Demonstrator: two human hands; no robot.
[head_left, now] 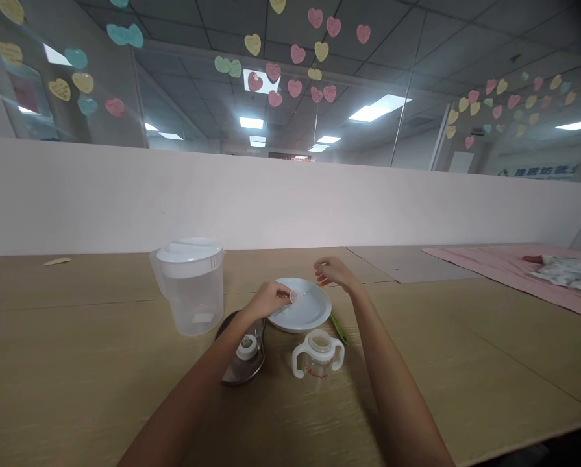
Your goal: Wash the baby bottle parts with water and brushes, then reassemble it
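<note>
My left hand (pixel 267 299) reaches over the white plate (pixel 306 316) and pinches a small round whitish piece (pixel 293 296) with a pale rim; its exact kind is unclear. At the plate's far right edge, my right hand (pixel 333 270) hovers with fingers loosely bent and apart, apparently holding nothing. A green-handled utensil (pixel 339 328) lies beside the plate, its other end partly hidden. Closer to me stands a clear baby bottle (pixel 318 355) with two white handles and an uncovered top. Under my left forearm is a metal tray (pixel 244 376) bearing a white bottle-top part (pixel 247 347).
A translucent lidded pitcher (pixel 195 288) stands left of the tray. A thin pale strip (pixel 57 261) lies at the far left. Pink cloth (pixel 494 269) with a patterned fabric item (pixel 575 272) covers the right end. A white wall (pixel 271 201) borders the table's back.
</note>
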